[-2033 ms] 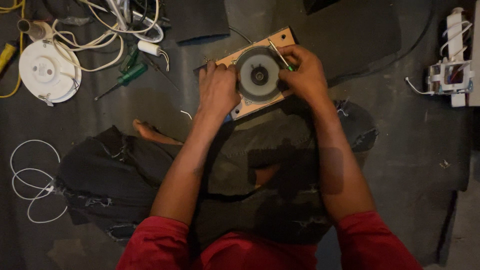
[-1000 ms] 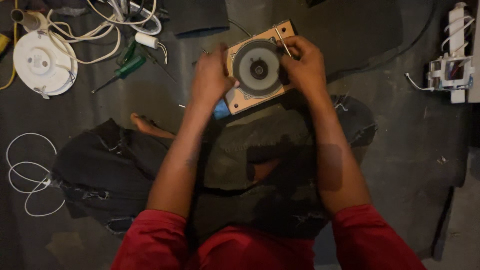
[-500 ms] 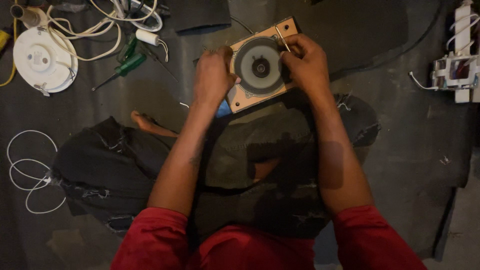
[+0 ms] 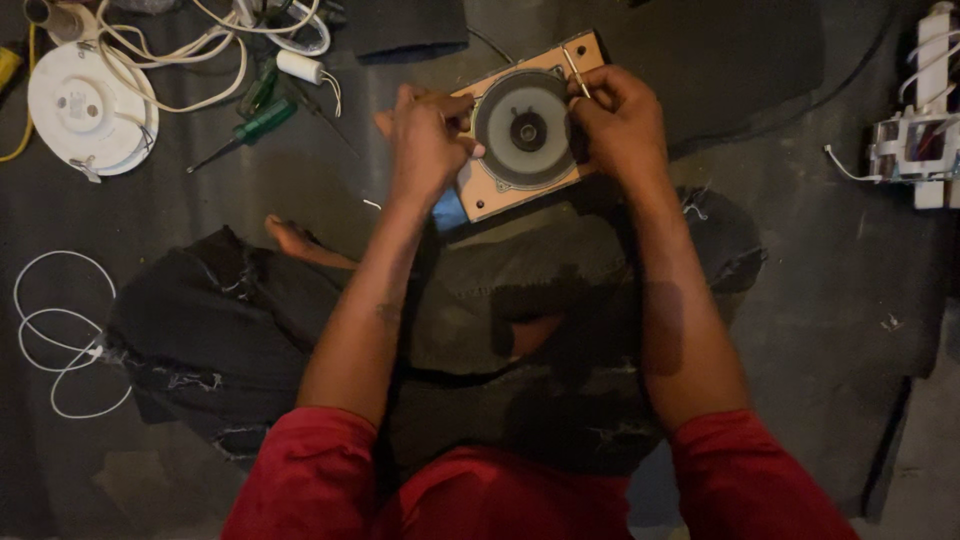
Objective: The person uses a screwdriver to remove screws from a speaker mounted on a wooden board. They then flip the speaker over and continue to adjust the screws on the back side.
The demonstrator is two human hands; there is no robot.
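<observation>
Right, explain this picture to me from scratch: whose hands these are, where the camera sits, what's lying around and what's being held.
There is no machine here. The camera sits on a person's head and looks straight down, so you see their own red sleeves, arms and crossed legs on a dark floor. Their left hand and right hand both grip a tan board with a round grey disc on it. The right hand also pinches a thin metal tool, laid across the board's corner. On the floor to the left lie a white round fitting, a green-handled screwdriver and loose white wires. At far right sits a white part with wires.
</observation>
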